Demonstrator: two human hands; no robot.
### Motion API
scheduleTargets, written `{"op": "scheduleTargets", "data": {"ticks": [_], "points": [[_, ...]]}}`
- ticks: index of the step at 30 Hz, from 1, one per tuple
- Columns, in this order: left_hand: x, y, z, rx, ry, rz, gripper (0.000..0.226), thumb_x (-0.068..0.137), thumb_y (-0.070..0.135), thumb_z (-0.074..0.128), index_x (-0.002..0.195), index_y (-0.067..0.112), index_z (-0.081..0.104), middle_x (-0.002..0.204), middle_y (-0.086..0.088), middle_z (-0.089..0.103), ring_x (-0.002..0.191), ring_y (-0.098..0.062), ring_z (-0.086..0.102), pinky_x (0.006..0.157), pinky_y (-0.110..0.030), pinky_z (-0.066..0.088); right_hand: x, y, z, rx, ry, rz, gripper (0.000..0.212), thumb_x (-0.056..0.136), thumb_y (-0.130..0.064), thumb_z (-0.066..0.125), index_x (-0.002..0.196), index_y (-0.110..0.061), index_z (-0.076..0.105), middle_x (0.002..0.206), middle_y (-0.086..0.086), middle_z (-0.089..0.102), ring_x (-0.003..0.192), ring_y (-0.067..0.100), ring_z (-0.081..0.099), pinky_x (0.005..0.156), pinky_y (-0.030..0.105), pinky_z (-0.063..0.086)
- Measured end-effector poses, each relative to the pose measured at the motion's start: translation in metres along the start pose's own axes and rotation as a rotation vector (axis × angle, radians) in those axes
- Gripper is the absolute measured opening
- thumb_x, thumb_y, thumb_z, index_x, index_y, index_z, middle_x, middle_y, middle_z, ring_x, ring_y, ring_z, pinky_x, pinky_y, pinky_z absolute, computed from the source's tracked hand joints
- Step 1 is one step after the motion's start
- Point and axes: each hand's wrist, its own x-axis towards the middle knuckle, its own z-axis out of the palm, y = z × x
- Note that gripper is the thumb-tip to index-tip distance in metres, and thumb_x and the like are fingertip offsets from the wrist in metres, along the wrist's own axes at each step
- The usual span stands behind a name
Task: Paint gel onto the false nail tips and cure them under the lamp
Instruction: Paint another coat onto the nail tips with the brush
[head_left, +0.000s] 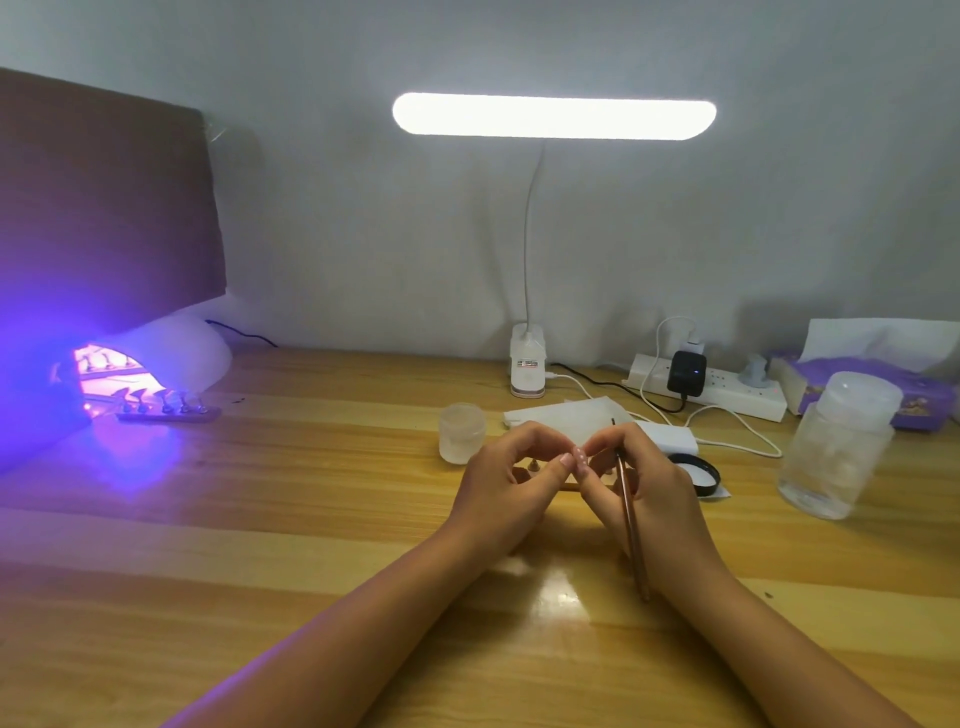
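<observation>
My left hand (511, 480) and my right hand (641, 480) meet over the middle of the wooden desk. Between their fingertips they pinch a small pale pink false nail tip (580, 457). A thin brown brush (629, 512) is also held in my right hand, its handle running down past the wrist. Under the hands lies a wooden holder strip with pegs (532, 466), mostly hidden. At the far left a white curing lamp (171, 353) glows purple. A strip of nail tips on stands (166, 408) sits at its mouth.
A small frosted jar (462, 433) stands left of the hands, a black lid (698, 473) and a tall clear jar (836, 452) to the right. A clip desk lamp (527, 366), power strip (711, 389) with cables, white pad (571, 410) and tissue box (878, 374) line the back.
</observation>
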Motion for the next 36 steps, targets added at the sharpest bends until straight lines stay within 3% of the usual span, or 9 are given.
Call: {"op": "scheduleTargets", "data": {"ticks": [6, 11, 15, 17, 20, 22, 30, 32, 36], "points": [[0.001, 0.0, -0.001, -0.005, 0.038, -0.028, 0.014, 0.09, 0.02, 0.071, 0.099, 0.01, 0.066, 0.094, 0.0, 0.069, 0.092, -0.012, 0.067, 0.069, -0.033, 0.052, -0.002, 0.001, 0.0, -0.049, -0.026, -0.044, 0.014, 0.088, -0.024, 0.068, 0.1, -0.021, 0.063, 0.078, -0.008, 0.065, 0.071, 0.012, 0.063, 0.064, 0.043, 0.054], [0.0, -0.001, 0.0, 0.006, 0.067, -0.042, 0.012, 0.09, 0.022, 0.07, 0.097, 0.014, 0.065, 0.092, 0.003, 0.069, 0.079, -0.004, 0.064, 0.062, -0.026, 0.049, -0.003, 0.0, -0.001, -0.05, -0.029, -0.068, 0.011, 0.089, -0.022, 0.068, 0.099, -0.019, 0.064, 0.077, -0.008, 0.063, 0.069, 0.012, 0.061, 0.061, 0.043, 0.053], [-0.001, -0.004, 0.0, 0.21, 0.197, -0.04, 0.016, 0.091, 0.024, 0.068, 0.104, 0.024, 0.059, 0.102, 0.012, 0.061, 0.065, -0.005, 0.055, 0.058, -0.02, 0.045, -0.003, 0.001, 0.0, -0.074, -0.004, -0.055, 0.009, 0.089, -0.024, 0.068, 0.096, -0.022, 0.063, 0.076, -0.009, 0.063, 0.068, 0.011, 0.06, 0.06, 0.042, 0.053], [-0.001, -0.006, -0.002, 0.35, 0.207, -0.063, 0.025, 0.09, 0.025, 0.066, 0.111, 0.025, 0.053, 0.111, 0.013, 0.057, 0.072, -0.008, 0.055, 0.063, -0.024, 0.047, -0.003, 0.002, 0.0, -0.099, 0.021, -0.044, 0.009, 0.088, -0.026, 0.068, 0.095, -0.024, 0.062, 0.075, -0.012, 0.063, 0.068, 0.01, 0.061, 0.06, 0.041, 0.054], [0.0, -0.01, -0.004, 0.477, 0.091, -0.189, 0.036, 0.089, 0.031, 0.063, 0.119, 0.03, 0.044, 0.123, 0.012, 0.054, 0.1, -0.014, 0.058, 0.077, -0.029, 0.048, -0.002, 0.004, 0.0, -0.137, 0.049, -0.031, 0.011, 0.087, -0.026, 0.07, 0.094, -0.027, 0.061, 0.071, -0.017, 0.059, 0.064, 0.008, 0.059, 0.056, 0.036, 0.054], [0.002, -0.013, -0.004, 0.55, 0.015, -0.214, 0.039, 0.088, 0.034, 0.063, 0.12, 0.033, 0.041, 0.127, 0.013, 0.055, 0.109, -0.013, 0.057, 0.079, -0.029, 0.047, -0.002, 0.005, 0.0, -0.168, 0.057, -0.026, 0.014, 0.087, -0.026, 0.071, 0.092, -0.031, 0.059, 0.07, -0.018, 0.058, 0.063, 0.006, 0.058, 0.054, 0.032, 0.053], [0.005, -0.017, -0.006, 0.615, -0.019, -0.169, 0.047, 0.088, 0.039, 0.065, 0.127, 0.033, 0.04, 0.128, 0.014, 0.056, 0.107, -0.006, 0.054, 0.069, -0.02, 0.04, -0.001, 0.008, 0.003, -0.204, 0.015, -0.033, 0.015, 0.087, -0.022, 0.071, 0.091, -0.03, 0.059, 0.078, -0.015, 0.058, 0.073, 0.006, 0.055, 0.061, 0.03, 0.053], [0.006, -0.017, -0.006, 0.615, -0.043, -0.168, 0.05, 0.087, 0.042, 0.066, 0.13, 0.033, 0.041, 0.13, 0.014, 0.055, 0.109, -0.007, 0.054, 0.065, -0.017, 0.035, -0.001, 0.008, 0.002, -0.204, 0.007, -0.032, 0.015, 0.087, -0.022, 0.071, 0.09, -0.03, 0.059, 0.079, -0.014, 0.058, 0.075, 0.007, 0.054, 0.064, 0.033, 0.054], [0.006, -0.019, -0.01, 0.581, -0.066, -0.15, 0.046, 0.088, 0.04, 0.067, 0.127, 0.034, 0.043, 0.126, 0.015, 0.058, 0.105, -0.003, 0.053, 0.067, -0.019, 0.038, -0.001, 0.007, 0.004, -0.201, -0.004, -0.029, 0.014, 0.087, -0.022, 0.071, 0.09, -0.03, 0.059, 0.082, -0.014, 0.058, 0.08, 0.008, 0.053, 0.072, 0.04, 0.053]]}}
